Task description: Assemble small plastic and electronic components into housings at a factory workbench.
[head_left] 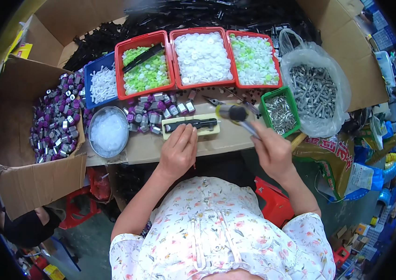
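Observation:
My left hand rests on the near edge of a pale yellow block that carries a long black part, steadying it with the fingertips. My right hand grips the handle of a small mallet whose black and yellow head hovers just right of the block's end. Purple and silver pieces lie scattered directly behind the block.
Three red trays hold green caps, white caps and mixed caps. A blue tray, round bowl, small green tray, bag of metal parts and a cardboard box surround the workspace.

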A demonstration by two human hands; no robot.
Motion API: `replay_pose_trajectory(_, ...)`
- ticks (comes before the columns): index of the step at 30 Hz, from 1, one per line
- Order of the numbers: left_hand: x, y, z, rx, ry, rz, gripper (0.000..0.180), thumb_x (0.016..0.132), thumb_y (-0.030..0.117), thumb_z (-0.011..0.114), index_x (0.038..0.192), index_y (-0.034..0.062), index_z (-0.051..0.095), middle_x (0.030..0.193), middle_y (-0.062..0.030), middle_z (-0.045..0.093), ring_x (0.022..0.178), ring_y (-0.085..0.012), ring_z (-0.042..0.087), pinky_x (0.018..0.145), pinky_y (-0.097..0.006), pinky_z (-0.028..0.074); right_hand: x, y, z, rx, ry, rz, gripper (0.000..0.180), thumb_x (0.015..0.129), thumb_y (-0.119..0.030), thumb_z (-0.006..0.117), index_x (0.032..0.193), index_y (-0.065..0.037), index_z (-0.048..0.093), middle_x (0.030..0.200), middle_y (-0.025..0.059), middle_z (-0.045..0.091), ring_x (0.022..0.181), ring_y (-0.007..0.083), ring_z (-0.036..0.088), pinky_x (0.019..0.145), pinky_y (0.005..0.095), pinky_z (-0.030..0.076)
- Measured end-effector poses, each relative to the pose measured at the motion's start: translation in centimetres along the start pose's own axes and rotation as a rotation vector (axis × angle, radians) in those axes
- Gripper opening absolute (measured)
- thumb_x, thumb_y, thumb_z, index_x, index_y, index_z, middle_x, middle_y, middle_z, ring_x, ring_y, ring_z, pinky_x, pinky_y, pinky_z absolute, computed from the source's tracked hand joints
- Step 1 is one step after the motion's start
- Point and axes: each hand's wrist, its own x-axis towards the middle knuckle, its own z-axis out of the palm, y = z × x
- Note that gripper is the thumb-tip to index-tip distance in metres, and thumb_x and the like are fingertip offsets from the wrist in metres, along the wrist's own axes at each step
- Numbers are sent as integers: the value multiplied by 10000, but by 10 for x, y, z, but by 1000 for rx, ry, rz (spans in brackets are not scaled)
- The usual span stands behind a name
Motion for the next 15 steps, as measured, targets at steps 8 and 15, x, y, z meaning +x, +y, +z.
replay_pose_trajectory(8, -3, 0, 2, -4, 20, 1, 252, 764, -50, 719, 1014, -78, 696, 1069, -177, 656, 1003, -339, 642, 861, -383, 549, -3, -2, -6, 7, 80, 36, 331, 921, -140, 633, 1229, -29, 583, 792, 153, 623, 636, 347, 637, 579, 447, 511)
replay_pose_trajectory(15, 2, -1, -1, -37, 17, -15, 239, 760, -54, 721, 996, -83, 695, 1039, -171, 659, 980, -339, 649, 839, -386, 553, 9, 18, -1, 42, -101, 64, 318, 872, -32, 648, 1188, -12, 626, 840, 185, 648, 728, 356, 656, 637, 424, 511)
